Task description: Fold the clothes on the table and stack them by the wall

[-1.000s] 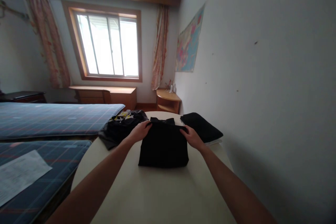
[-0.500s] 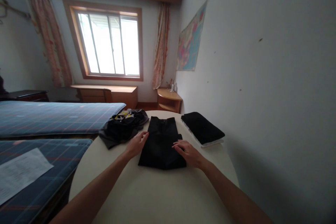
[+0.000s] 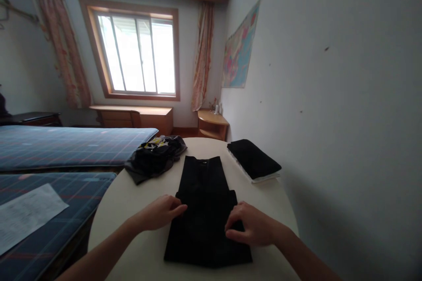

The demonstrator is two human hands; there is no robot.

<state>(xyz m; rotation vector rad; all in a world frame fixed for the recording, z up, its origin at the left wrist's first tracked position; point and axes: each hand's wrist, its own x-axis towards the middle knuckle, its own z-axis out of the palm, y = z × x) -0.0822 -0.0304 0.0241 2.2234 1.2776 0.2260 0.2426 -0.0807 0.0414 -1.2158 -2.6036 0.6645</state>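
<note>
A black folded shirt (image 3: 204, 228) lies flat on the round cream table (image 3: 132, 254), its collar end with a small pale label pointing away from me. At its left side my left hand (image 3: 165, 211) is closed on the edge, thumb over the cloth. My right hand (image 3: 249, 224) pinches the opposite edge with curled fingers. The fingertips under the cloth are hidden. Further back on the left is a crumpled dark garment (image 3: 154, 158) with yellow and white patches. A stack of folded clothes (image 3: 255, 160), black above white, sits at the back right.
Two beds with blue plaid mattresses (image 3: 75, 145) stand left of the table, a printed sheet of paper (image 3: 29, 215) on the nearer one. A white wall (image 3: 336, 149) runs close along the right. A desk (image 3: 154, 116) and a corner shelf (image 3: 212, 117) stand beyond.
The black shirt has slid across the table toward me, and both hands have come nearer with it. My fingers have curled in at its edges. The other clothes have stayed put.
</note>
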